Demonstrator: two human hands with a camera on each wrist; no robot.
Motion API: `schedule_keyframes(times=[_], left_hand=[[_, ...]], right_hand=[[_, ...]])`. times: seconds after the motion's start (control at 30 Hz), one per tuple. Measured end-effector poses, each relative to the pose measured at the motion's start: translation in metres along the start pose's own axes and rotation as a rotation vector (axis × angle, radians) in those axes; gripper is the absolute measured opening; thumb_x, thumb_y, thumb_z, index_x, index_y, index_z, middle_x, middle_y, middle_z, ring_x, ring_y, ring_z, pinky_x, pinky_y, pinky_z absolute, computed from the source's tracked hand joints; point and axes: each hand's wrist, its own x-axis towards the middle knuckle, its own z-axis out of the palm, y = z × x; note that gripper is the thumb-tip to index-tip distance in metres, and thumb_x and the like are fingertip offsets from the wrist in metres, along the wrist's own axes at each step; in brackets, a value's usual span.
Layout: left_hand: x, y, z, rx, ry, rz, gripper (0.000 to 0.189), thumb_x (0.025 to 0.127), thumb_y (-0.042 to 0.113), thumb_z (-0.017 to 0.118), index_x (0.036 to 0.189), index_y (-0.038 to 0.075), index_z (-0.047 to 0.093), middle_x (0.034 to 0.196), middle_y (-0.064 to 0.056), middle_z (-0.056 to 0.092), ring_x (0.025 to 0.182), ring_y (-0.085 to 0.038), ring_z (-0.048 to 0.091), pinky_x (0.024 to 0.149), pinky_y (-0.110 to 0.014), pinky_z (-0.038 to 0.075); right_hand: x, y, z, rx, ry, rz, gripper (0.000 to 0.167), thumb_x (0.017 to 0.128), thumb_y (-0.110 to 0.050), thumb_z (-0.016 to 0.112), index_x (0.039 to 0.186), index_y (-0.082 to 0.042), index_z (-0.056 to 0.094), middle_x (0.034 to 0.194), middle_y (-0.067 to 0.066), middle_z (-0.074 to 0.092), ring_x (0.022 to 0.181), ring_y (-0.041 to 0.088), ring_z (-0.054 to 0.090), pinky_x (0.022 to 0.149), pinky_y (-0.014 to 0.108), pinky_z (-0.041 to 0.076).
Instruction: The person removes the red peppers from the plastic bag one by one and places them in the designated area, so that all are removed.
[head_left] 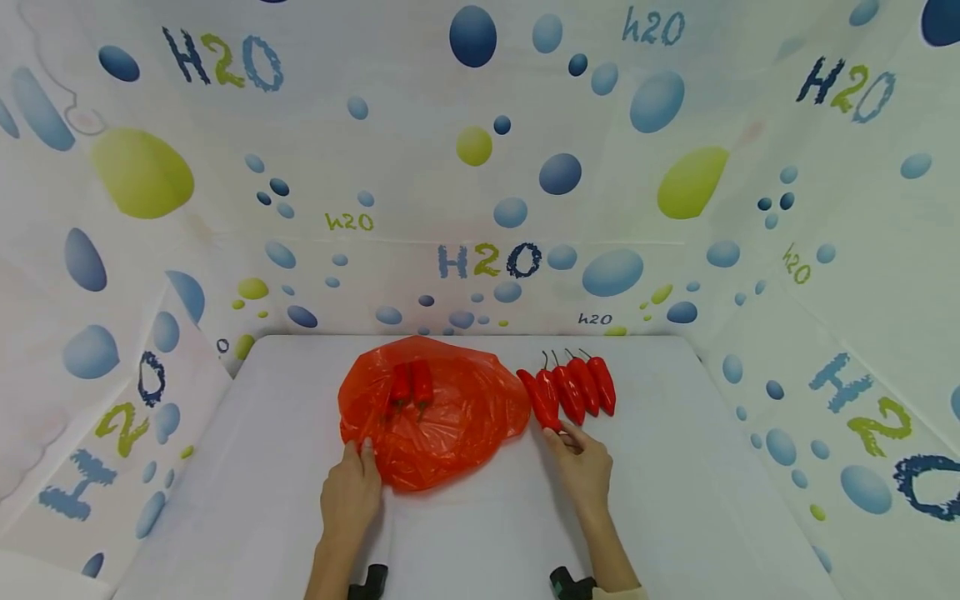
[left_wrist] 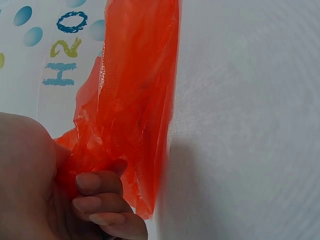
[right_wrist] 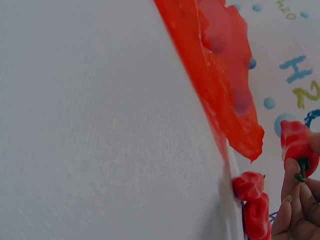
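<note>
Low in the head view, our left hand (head_left: 351, 492) pinches the red bag (head_left: 465, 450); right of centre, our right hand (head_left: 581, 462) grips a pepper (right_wrist: 296, 142). We seem mid-pick-up; next calls for a steady bag.

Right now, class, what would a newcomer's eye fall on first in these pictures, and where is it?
Probably the red bag on the white table, its near-left edge held in the left hand, with two peppers showing within its outline. Next, the row of peppers to its right and another pepper in the right hand. Behind it all, the H2O backdrop.
</note>
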Motion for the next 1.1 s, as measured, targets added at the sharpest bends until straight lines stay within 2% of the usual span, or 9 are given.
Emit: schedule_keyframes(times=[0.2,0.47,0.77,1.1], left_hand=[[0.0,-0.001,0.001,-0.002,-0.001,0.0,0.04,0.114,0.036,0.035,0.096,0.002,0.049,0.064,-0.009,0.044,0.056,-0.026,0.048,0.051,-0.036,0.037],[0.0,-0.001,0.001,0.004,0.006,0.004,0.041,0.114,0.036,0.035,0.096,0.002,0.05,0.064,-0.009,0.045,0.056,-0.026,0.049,0.05,-0.037,0.038],[0.001,-0.002,0.001,0.017,0.01,0.008,0.04,0.113,0.035,0.036,0.096,0.002,0.049,0.063,-0.011,0.046,0.058,-0.031,0.054,0.052,-0.041,0.04],[0.001,-0.001,0.002,0.022,0.007,0.007,0.042,0.113,0.037,0.035,0.096,0.001,0.05,0.063,-0.012,0.047,0.059,-0.034,0.057,0.053,-0.043,0.042]], right_hand=[[-0.001,0.004,-0.009,-0.016,0.027,0.035,0.045,0.095,-0.037,0.078,0.13,-0.009,0.074,0.095,0.007,0.076,0.085,0.021,0.07,0.067,0.024,0.054],[-0.001,0.01,-0.019,-0.015,0.062,0.042,0.043,0.096,-0.033,0.078,0.128,-0.006,0.074,0.094,0.01,0.077,0.08,0.021,0.071,0.064,0.024,0.053],[-0.001,0.018,-0.033,-0.029,0.11,0.087,0.042,0.097,-0.034,0.076,0.128,-0.006,0.074,0.096,0.011,0.076,0.081,0.021,0.07,0.066,0.026,0.052],[0.0,0.033,-0.049,-0.082,0.181,0.1,0.047,0.094,-0.038,0.079,0.126,-0.003,0.074,0.096,0.014,0.078,0.074,0.012,0.069,0.062,0.024,0.048]])
